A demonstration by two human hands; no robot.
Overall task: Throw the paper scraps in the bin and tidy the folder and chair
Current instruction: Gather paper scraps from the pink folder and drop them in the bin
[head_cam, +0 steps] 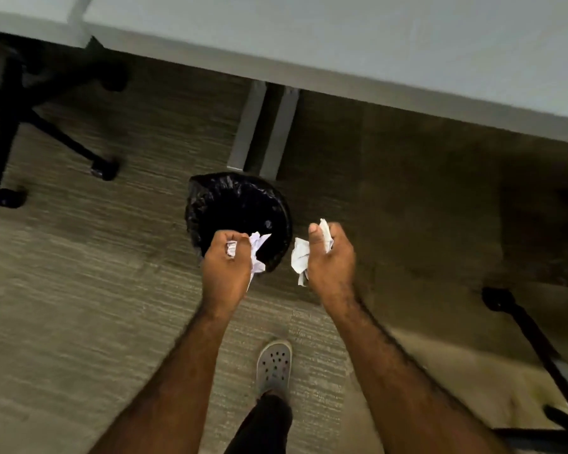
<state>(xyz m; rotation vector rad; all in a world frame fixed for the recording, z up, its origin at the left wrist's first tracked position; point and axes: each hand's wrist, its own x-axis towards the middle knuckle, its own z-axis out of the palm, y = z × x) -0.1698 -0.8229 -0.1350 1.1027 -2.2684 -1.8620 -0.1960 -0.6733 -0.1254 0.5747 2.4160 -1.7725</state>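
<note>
I see both fists clamped on crumpled paper scraps: left hand over the black-lined bin, right hand at its 4 o'clock. Nothing dropped yet; the chair at 10 o'clock remains, and no folder shows.

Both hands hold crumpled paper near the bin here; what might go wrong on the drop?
1. The right hand and its paper scraps look to be beside the bin, not over its opening, so they may land on the carpet.
2. The left hand is at the near rim; loose scraps could fall outside.
</note>
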